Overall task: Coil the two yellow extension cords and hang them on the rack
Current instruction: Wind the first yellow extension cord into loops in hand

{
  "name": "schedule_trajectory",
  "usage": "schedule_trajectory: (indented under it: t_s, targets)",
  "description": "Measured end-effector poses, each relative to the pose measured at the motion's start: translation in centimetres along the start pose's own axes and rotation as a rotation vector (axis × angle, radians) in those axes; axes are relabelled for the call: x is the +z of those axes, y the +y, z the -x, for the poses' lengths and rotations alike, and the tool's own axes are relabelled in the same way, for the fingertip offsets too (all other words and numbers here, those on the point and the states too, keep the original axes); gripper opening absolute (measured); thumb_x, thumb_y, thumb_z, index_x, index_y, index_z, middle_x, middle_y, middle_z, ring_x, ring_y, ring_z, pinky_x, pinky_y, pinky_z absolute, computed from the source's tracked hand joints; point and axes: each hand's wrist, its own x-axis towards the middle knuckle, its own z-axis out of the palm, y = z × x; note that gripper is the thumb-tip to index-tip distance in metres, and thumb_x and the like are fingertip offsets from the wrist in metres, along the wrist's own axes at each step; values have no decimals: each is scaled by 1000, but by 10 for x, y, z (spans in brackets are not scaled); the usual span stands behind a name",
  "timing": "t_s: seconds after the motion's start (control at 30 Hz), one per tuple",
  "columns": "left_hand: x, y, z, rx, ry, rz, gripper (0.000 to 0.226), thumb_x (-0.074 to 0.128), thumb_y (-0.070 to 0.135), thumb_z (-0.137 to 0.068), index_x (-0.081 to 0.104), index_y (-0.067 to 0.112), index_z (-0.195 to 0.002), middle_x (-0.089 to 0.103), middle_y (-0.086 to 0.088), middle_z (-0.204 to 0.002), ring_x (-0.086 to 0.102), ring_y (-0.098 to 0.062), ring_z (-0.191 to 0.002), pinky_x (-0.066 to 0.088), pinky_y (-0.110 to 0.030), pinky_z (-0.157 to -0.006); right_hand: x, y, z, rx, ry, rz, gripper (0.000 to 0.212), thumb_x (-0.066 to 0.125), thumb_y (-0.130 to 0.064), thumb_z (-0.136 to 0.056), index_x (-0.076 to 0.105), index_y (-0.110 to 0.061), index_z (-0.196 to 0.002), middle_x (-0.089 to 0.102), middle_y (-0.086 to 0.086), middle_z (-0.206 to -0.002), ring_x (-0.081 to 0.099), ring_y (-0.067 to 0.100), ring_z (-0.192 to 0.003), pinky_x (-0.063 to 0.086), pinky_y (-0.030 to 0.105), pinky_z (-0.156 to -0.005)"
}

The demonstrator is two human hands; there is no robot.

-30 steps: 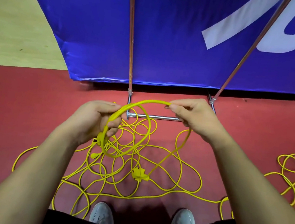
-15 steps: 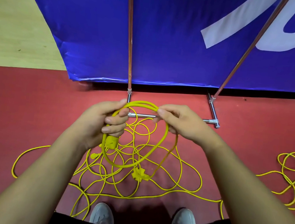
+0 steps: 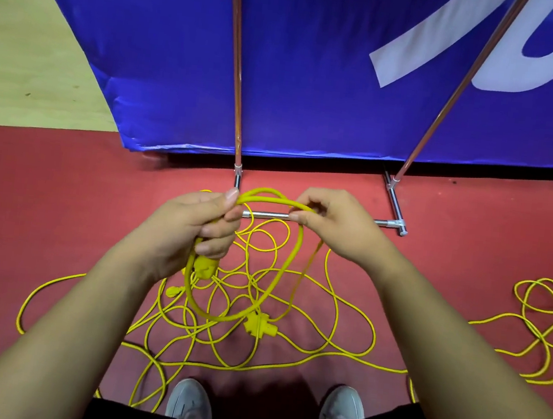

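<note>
My left hand [image 3: 193, 231] grips a yellow extension cord [image 3: 281, 272] that hangs from it in a round loop, its plug end [image 3: 205, 266] dangling just under the fist. My right hand [image 3: 335, 223] pinches the same cord at the loop's top, close beside the left hand. The rest of this cord lies in a loose tangle [image 3: 254, 327] on the red floor below my hands, with a yellow plug [image 3: 260, 326] in the middle. A second heap of yellow cord [image 3: 551, 326] lies at the right edge. The rack's [image 3: 395, 209] chrome base and two slanting poles stand just beyond my hands.
A big blue banner [image 3: 318, 76] hangs behind the rack poles. The floor [image 3: 45, 200] is red, with pale wooden flooring [image 3: 26, 60] at the far left. My two grey shoes [image 3: 191, 403] stand at the bottom, near the cord's nearest strands.
My right hand has brought the cord leftward to my left hand, closing a second turn of the loop. The hands, apart a second ago, are now almost together.
</note>
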Motion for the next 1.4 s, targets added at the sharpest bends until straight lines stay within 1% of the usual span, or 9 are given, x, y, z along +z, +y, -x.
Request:
schedule_trajectory:
  t_s: [0.13, 0.4, 0.63, 0.73, 0.83, 0.97, 1.07, 1.2, 1.4]
  targets:
    - [-6, 8, 4, 1, -34, 153, 30, 50, 34, -91, 47, 17, -65, 31, 9, -43, 33, -12, -34, 26, -23, -41, 3, 50, -3, 187, 67, 28, 10, 69, -15, -88, 64, -14, -79, 54, -4, -63, 45, 8, -59, 35, 24, -58]
    - [-13, 21, 5, -16, -521, 717, 35, 29, 29, -103, 43, 9, -78, 23, 6, -49, 17, -9, -34, 13, -29, -45, 31, 109, 3, 494, 90, -90, 16, 67, -9, -89, 56, -9, -78, 42, 0, -60, 34, 13, -56, 28, 23, -50]
    - [-16, 25, 8, 185, 21, 315, 32, 36, 28, -93, 60, 7, -85, 25, 8, -46, 19, -8, -35, 14, -26, -45, 47, 85, -2, 695, 190, -508, 28, 63, -13, -94, 42, -16, -75, 60, 11, -64, 56, 16, -45, 42, 26, -51]
    - [-12, 21, 8, 190, 127, 167, 25, 39, 19, -89, 58, 3, -88, 32, 4, -48, 30, -11, -38, 19, -25, -45, 49, 54, -9, 602, -31, -210, 26, 65, -14, -90, 54, -14, -67, 52, 5, -56, 47, 18, -43, 38, 23, -45]
    - [-8, 19, 11, 154, 209, -45, 18, 41, 16, -91, 52, 5, -82, 41, 0, -49, 46, -19, -42, 32, -21, -42, 40, 13, -8, 398, -425, 86, 18, 70, -13, -81, 70, -15, -63, 65, 5, -64, 64, 22, -62, 53, 29, -61]
    - [0, 11, 12, 1, 236, -210, 25, 38, 12, -99, 50, 5, -79, 64, -12, -56, 68, -22, -54, 49, -19, -44, 16, -46, 0, 232, -747, -134, 17, 69, -21, -88, 73, -10, -75, 41, -5, -45, 33, 14, -44, 28, 25, -47]
    - [6, 7, 16, -73, 83, -247, 24, 42, 16, -95, 57, 2, -82, 67, -24, -69, 67, -24, -53, 50, -22, -46, 6, -59, -8, 111, -567, -443, 21, 65, -22, -91, 70, -7, -76, 36, -3, -48, 26, 12, -46, 21, 25, -48]
    - [-1, 13, 18, 72, 73, 12, 18, 43, 16, -89, 53, 3, -84, 37, 1, -46, 34, -12, -36, 26, -21, -42, 9, -43, -23, 75, -294, -604, 20, 68, -21, -88, 64, -10, -71, 45, 0, -53, 37, 13, -47, 32, 23, -49]
    - [-13, 21, 19, 170, 116, 308, 21, 38, 16, -90, 53, 5, -81, 35, 6, -44, 34, -7, -35, 24, -22, -45, 24, -1, -35, 152, -307, -442, 9, 62, -9, -93, 64, -1, -91, 67, 15, -84, 61, 22, -82, 48, 42, -90]
